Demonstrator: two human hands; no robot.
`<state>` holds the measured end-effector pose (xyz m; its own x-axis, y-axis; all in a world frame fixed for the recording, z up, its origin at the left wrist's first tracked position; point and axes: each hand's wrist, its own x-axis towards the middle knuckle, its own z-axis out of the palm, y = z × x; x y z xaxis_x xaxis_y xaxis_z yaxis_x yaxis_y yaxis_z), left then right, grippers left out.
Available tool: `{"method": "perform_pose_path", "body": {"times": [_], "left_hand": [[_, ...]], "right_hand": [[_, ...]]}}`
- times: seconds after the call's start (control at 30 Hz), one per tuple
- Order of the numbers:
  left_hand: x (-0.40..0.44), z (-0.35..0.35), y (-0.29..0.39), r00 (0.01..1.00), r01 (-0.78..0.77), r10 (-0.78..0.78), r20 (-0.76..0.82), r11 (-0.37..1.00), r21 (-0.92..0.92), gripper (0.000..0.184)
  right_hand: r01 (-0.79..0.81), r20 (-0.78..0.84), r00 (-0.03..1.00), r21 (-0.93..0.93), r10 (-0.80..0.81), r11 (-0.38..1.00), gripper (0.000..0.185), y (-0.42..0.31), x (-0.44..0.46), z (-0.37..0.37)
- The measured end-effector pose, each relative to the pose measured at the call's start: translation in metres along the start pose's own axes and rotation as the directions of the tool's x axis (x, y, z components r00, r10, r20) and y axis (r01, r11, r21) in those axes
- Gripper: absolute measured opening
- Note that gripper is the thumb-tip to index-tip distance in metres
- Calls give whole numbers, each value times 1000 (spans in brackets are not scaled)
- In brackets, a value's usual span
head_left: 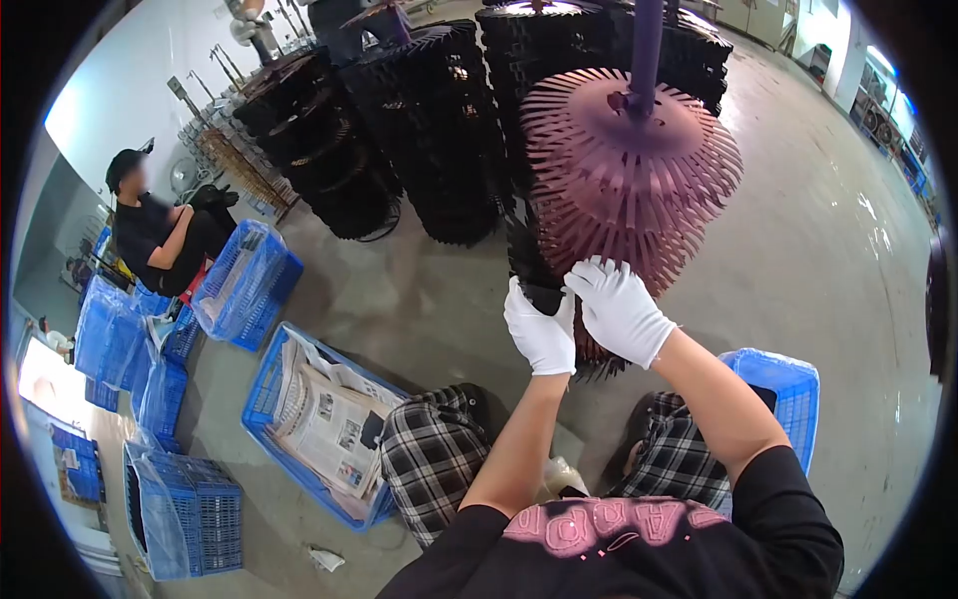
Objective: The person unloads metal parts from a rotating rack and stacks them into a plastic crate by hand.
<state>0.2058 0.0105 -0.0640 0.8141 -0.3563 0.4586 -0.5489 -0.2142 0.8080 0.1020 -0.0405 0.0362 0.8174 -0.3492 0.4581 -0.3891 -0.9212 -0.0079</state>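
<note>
My left hand (542, 327), in a white glove, is closed on a dark flat piece (544, 298) whose upper part shows above the thumb and fingers. Close beside it, my right hand (617, 311), also white-gloved, has its fingers curled at the lower edge of a tiered rack (639, 170). What its fingertips hold, if anything, is hidden. Purplish-pink flat strips fan out in layers around the rack's purple upright pole (647, 50). Dark strips hang on the rack's left side, just above my left hand.
Black tiered stacks (429, 130) stand behind. Left of my knees is a blue crate (261, 404) with newspaper (334, 424); another blue crate (798, 399) is at right. Plastic-covered crates (200, 509) line the left, where a person (150, 220) sits with folded arms.
</note>
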Motion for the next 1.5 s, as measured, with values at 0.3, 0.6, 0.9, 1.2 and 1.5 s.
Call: {"method": "perform_pose_path", "body": {"times": [0.3, 0.6, 0.9, 1.2, 1.5], "left_hand": [[19, -3, 6, 995, 18, -19, 94, 1000, 12, 77], [11, -10, -12, 989, -142, 140, -37, 988, -53, 67], [14, -20, -3, 977, 151, -116, 180, 969, -195, 61], [26, -6, -2, 996, 11, 1, 94, 992, -126, 52], [32, 1, -8, 993, -22, 33, 116, 995, -92, 49]], "right_hand": [[-46, 81, 995, -120, 56, 992, 21, 1, 9, 22], [-71, 30, 997, -30, 72, 997, 29, -4, 8, 8], [-17, 11, 1000, 14, 17, 1000, 36, -3, 10, 4], [-105, 50, 993, -87, 109, 991, 32, 0, 11, 16], [-123, 128, 982, -134, 140, 983, 36, -6, 17, 11]]}}
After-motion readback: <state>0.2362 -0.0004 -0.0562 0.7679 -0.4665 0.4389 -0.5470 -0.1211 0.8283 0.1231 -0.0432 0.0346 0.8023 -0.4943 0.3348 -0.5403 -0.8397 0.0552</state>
